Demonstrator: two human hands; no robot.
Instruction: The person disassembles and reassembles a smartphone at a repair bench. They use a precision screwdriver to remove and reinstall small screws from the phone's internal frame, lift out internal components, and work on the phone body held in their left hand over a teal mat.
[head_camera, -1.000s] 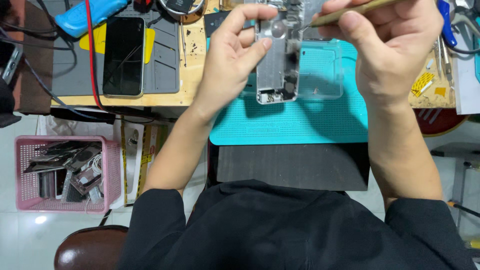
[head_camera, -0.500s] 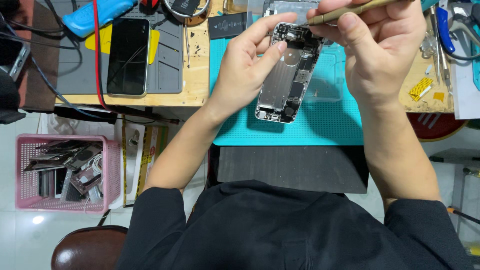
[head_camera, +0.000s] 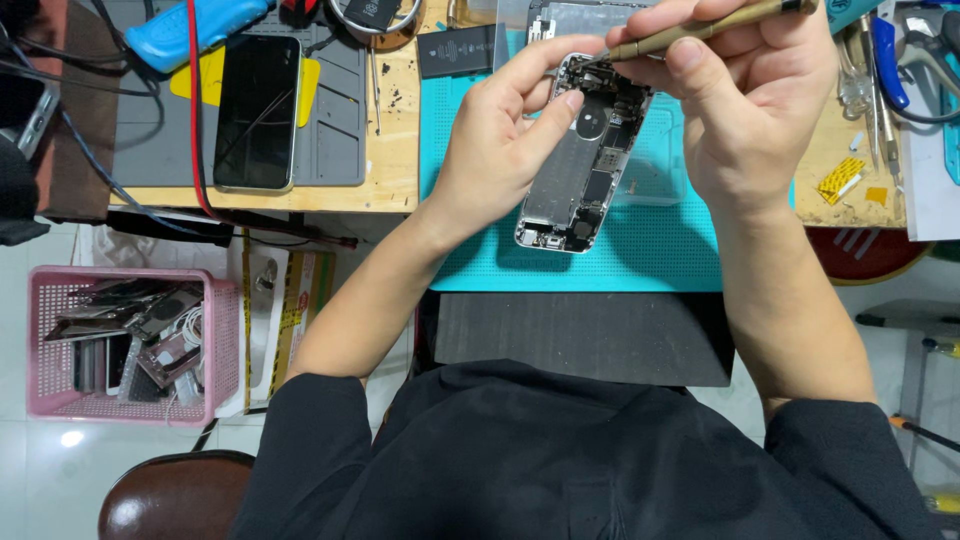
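My left hand (head_camera: 500, 150) grips an opened phone chassis (head_camera: 580, 165) by its left side and lifts it tilted over the teal work mat (head_camera: 600, 265). The phone's metal inside faces up, with small parts showing. In my right hand (head_camera: 750, 110) is a brass-coloured screwdriver (head_camera: 700, 28), its tip touching the chassis near the top edge. A black phone battery (head_camera: 455, 50) lies on the mat's far left corner.
A black phone (head_camera: 257, 110) rests on a grey mat (head_camera: 335, 120) at the left of the wooden bench. A blue tool (head_camera: 195, 28) and red cable (head_camera: 195, 110) lie nearby. A pink basket (head_camera: 215, 345) of phone parts stands on the floor left. Pliers (head_camera: 900, 60) lie right.
The chassis has tilted so its top leans right and has come lower and closer. My right hand brought the screwdriver tip down onto its top end.
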